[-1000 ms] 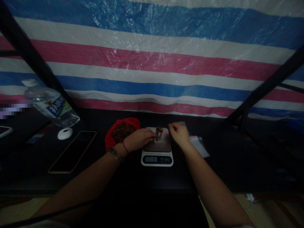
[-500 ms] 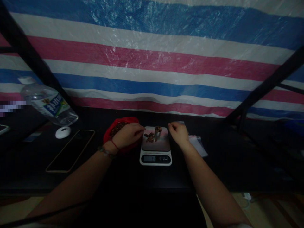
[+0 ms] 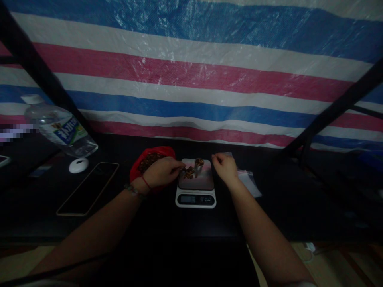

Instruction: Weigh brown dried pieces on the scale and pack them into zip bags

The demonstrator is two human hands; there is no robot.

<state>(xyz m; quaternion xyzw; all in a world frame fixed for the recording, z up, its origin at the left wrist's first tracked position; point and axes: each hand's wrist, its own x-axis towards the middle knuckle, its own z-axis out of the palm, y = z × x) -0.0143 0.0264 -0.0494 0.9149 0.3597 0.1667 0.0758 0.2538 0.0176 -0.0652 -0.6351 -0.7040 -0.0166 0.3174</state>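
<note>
A small white digital scale (image 3: 195,198) stands on the dark table. On its platform lie several brown bits (image 3: 188,172) beside a small upright metal cup (image 3: 198,166). My left hand (image 3: 161,172) rests at the platform's left edge, fingers pinched together at the brown bits. Behind it sits a red bag (image 3: 143,164) full of the same brown bits. My right hand (image 3: 226,168) hovers just right of the scale, fingers curled in a pinch over clear plastic bags (image 3: 248,181); what they hold is too small to make out.
A phone (image 3: 88,188) lies face up at the left, with a white round object (image 3: 78,165) and a tilted water bottle (image 3: 60,128) behind it. A striped red, white and blue tarp (image 3: 191,75) hangs at the back. Black frame bars (image 3: 335,107) slant on both sides.
My left hand drew back left from the metal cup to the platform's edge, leaving brown bits uncovered on the scale. My right hand has stayed put.
</note>
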